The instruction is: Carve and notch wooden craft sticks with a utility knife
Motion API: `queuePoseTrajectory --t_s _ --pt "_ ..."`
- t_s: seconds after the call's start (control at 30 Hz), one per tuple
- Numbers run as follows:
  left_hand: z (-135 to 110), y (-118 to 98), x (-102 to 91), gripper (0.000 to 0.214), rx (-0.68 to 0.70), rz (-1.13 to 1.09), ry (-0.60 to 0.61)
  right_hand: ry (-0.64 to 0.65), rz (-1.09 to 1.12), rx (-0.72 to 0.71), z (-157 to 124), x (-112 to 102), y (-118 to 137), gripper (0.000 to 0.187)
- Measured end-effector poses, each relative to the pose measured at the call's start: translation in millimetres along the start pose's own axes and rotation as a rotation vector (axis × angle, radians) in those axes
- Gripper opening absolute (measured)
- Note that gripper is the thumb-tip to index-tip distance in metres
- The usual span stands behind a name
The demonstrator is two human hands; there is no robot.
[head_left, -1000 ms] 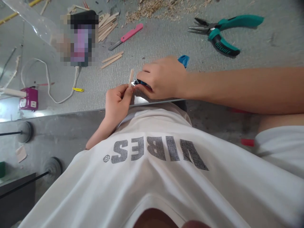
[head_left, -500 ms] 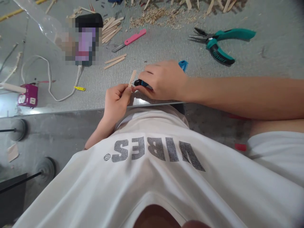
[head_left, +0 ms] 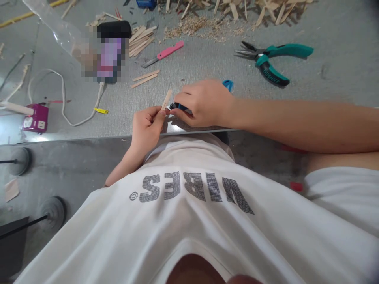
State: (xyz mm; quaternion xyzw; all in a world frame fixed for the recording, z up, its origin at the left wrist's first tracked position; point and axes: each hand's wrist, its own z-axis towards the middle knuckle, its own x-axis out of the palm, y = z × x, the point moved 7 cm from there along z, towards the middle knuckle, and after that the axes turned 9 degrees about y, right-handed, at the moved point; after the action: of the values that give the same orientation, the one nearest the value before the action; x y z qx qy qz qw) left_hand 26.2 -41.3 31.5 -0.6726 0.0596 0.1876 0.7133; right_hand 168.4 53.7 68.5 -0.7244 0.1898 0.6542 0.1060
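My left hand (head_left: 148, 125) is closed near the table's front edge, pinching a flat wooden craft stick (head_left: 167, 98) between thumb and fingers. The stick's rounded end points up and away from me. Wrapped in my right hand (head_left: 205, 101) is a blue and black utility knife (head_left: 177, 106); its blue tail shows past the back of the hand. The knife's tip is right beside the stick, close to my left thumb. Whether the blade touches the wood I cannot tell. Most of the knife's body is hidden by my fingers.
Beyond my hands lie two craft sticks (head_left: 145, 79), a pink-handled knife (head_left: 170, 50), a stick pile (head_left: 141, 41) and wood shavings (head_left: 198, 28). Green-handled pliers (head_left: 274, 59) lie at right. On the left are a phone (head_left: 109, 59), a white cable (head_left: 62, 96) and a purple plug adapter (head_left: 36, 118).
The view has shifted slightly, so the tabletop things sit a little lower. The knife's tip has moved slightly away from the stick, to the right. Both hands keep their holds.
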Motion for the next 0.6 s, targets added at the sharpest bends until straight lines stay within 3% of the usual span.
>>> queuePoseTrajectory --t_s 0.23,0.6 --pt "1.0 -0.5 2.3 0.027 0.018 0.077 0.003 -0.039 -0.021 0.016 0.9 1.3 -0.7 0.048" --pt "3.4 0.3 1.3 0.029 -0.004 -0.002 0.021 -0.083 0.041 0.068 -0.8 4.0 0.8 0.052"
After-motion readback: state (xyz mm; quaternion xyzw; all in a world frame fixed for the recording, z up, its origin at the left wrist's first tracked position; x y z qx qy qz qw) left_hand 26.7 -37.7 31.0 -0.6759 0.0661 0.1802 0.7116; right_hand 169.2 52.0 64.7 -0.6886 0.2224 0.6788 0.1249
